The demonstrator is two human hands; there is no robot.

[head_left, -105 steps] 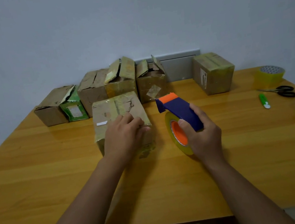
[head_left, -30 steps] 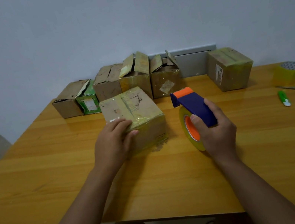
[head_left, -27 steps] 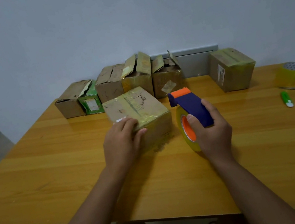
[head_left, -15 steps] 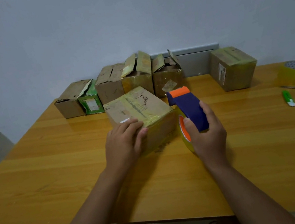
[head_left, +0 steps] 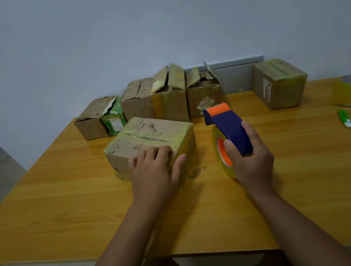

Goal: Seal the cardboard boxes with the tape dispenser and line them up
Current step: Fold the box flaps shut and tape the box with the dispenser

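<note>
Tape dispenser point(head_left: 229, 127) in right hand point(head_left: 252, 161) points its orange end away.

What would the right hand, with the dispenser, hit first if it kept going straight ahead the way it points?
Likely the open-flapped box at the back row, beyond the dispenser in the right hand; depth is uncertain.

One head-worn wide-angle view looks forward and down along both forearms at the near bench point(head_left: 317, 178)
</note>
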